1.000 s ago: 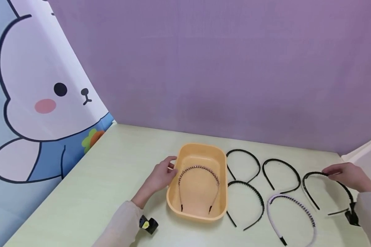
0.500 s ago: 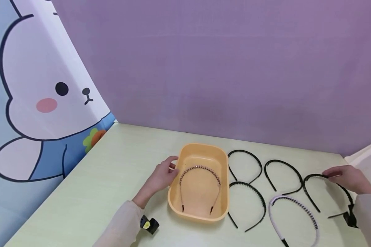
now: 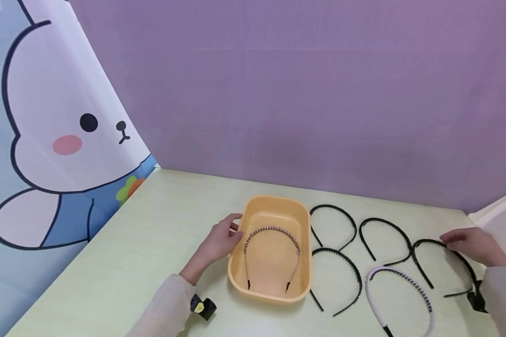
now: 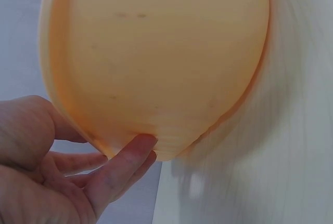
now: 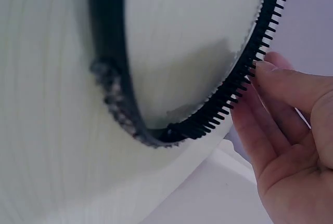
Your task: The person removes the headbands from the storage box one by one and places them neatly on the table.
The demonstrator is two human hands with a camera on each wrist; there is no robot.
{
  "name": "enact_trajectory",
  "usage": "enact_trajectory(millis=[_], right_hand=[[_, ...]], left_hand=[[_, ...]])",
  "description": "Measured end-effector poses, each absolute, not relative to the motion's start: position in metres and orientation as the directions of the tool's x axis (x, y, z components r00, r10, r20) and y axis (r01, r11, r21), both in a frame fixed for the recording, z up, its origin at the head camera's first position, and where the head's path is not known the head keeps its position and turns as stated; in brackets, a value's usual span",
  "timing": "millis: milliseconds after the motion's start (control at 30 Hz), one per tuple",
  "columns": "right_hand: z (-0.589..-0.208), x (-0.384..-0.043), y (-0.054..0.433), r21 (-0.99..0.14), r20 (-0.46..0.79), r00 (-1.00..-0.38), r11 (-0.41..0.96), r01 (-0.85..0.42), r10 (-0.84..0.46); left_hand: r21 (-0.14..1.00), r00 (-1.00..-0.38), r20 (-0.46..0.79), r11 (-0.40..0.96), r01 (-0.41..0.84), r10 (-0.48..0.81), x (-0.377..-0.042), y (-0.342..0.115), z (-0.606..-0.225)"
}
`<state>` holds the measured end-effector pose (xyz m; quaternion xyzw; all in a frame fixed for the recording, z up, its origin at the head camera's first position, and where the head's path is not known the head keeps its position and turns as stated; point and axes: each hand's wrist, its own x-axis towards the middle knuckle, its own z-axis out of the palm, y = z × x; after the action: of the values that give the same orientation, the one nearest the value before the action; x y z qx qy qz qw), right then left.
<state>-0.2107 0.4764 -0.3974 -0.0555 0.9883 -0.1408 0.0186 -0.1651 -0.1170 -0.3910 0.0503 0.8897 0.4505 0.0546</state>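
Note:
A yellow-orange plastic basin (image 3: 274,297) sits on the table, with a brownish toothed headband (image 3: 271,228) lying inside. My left hand (image 3: 221,238) holds its left side; in the left wrist view the fingertips (image 4: 143,143) press the outer wall and the thumb goes behind the rim. At the far right my right hand (image 3: 474,244) pinches the top of a black toothed headband (image 3: 432,242). The right wrist view shows this headband's teeth (image 5: 229,99) between thumb and fingers, and a rough sparkly patch on its band.
Right of the basin lie several more headbands: black ones (image 3: 335,206) (image 3: 383,220) (image 3: 341,255) and a lilac one (image 3: 368,290) near the front. Behind the pale table (image 3: 185,196) rises a purple backdrop (image 3: 299,103). A black wrist device (image 3: 203,306) is by the left sleeve.
The black headband in my right hand has shifted slightly to the left, its band now touching or overlapping the neighbouring black one in view. My left hand stays on the basin.

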Motion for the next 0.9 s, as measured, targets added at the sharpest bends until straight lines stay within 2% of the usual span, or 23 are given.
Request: enact_trajectory(millis=[367, 600, 900], right_hand=[[-0.386, -0.205, 0.472, -0.359, -0.026, -0.994, 0.929, -0.089, -0.105], [-0.382, -0.2, 0.463, -0.361, -0.033, -0.994, 0.929, -0.081, -0.1], [-0.379, -0.187, 0.44, -0.371, 0.066, -0.99, 0.918, -0.14, -0.125]], left_hand=[[0.819, -0.988, -0.058, 0.573, 0.034, 0.143, -0.165, -0.118, -0.391], [0.821, -0.988, -0.072, 0.57, 0.021, 0.14, -0.166, -0.118, -0.392], [0.821, -0.987, -0.064, 0.57, 0.031, 0.145, -0.167, -0.118, -0.392]])
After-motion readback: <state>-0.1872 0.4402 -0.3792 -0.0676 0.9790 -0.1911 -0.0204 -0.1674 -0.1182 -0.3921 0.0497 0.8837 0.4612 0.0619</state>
